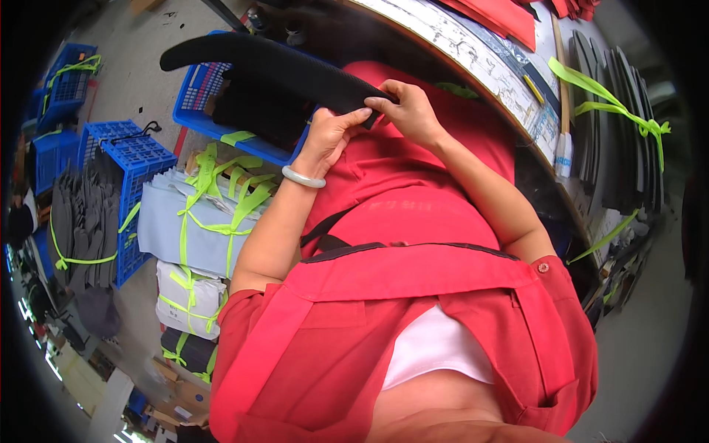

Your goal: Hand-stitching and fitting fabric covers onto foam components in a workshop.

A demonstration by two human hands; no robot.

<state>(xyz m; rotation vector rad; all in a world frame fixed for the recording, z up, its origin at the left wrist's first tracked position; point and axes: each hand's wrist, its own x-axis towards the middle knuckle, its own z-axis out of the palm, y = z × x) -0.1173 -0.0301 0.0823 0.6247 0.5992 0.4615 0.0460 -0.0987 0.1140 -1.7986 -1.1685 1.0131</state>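
A long, curved black fabric piece (273, 70) stretches from my two hands up toward the far left, over a blue crate. Its near end is pinched between my left hand (330, 134), which has a pale bangle at the wrist, and my right hand (408, 111). Both thumbs meet at that end, with the fingers closed around it. Under my hands lies the red apron (413, 184) over my lap. More dark pieces (258, 111) fill the blue crate (214, 131) just beyond my left hand.
At the right runs a worn white worktable (443, 37) with red cloth (502, 22) on it. Black cut pieces (617, 111) tied in green strips stand beyond. To the left are a pale blue fabric bundle (166, 221), a blue crate (136, 159) and a grey bundle (85, 221).
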